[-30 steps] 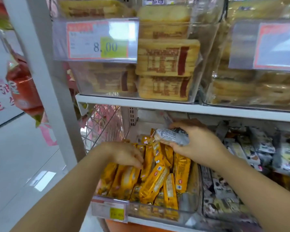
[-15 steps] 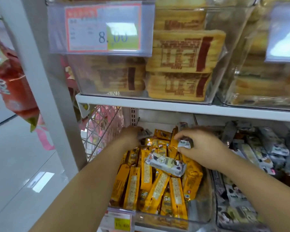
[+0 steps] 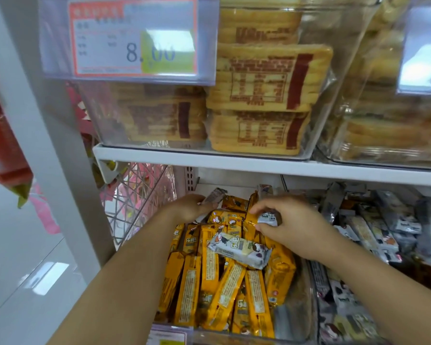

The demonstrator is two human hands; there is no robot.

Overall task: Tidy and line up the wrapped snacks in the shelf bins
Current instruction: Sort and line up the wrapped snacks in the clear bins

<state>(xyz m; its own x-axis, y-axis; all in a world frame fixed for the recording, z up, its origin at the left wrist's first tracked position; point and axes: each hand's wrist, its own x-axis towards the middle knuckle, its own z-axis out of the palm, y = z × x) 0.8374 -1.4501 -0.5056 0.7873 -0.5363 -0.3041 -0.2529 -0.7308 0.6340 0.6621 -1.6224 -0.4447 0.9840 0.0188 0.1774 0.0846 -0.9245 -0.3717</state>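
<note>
White store shelving fills the view, with a price tag (image 3: 135,38) clipped to a bin of stacked yellow packs on the upper shelf (image 3: 234,163). Below it, a clear bin (image 3: 291,317) holds yellow bars (image 3: 209,277), most of them lying roughly front to back, though those at the rear are jumbled. The sorting looks partly done: a white-wrapped bar (image 3: 239,250) lies crosswise on top of the yellow ones and seems to belong in the neighbouring bin (image 3: 373,232) of grey and white packets. The right hand (image 3: 291,227) hovers over the back of the yellow pile, its fingers (image 3: 264,205) and thumb pinching a silver-white packet (image 3: 269,217). The crosswise bar lies just below that hand, not touching it. The left hand (image 3: 189,207) reaches to the rear left corner, where a grey wrapper (image 3: 215,196) pokes out past it. Its fingers are hidden, so I cannot tell whether they grip the wrapper.
</note>
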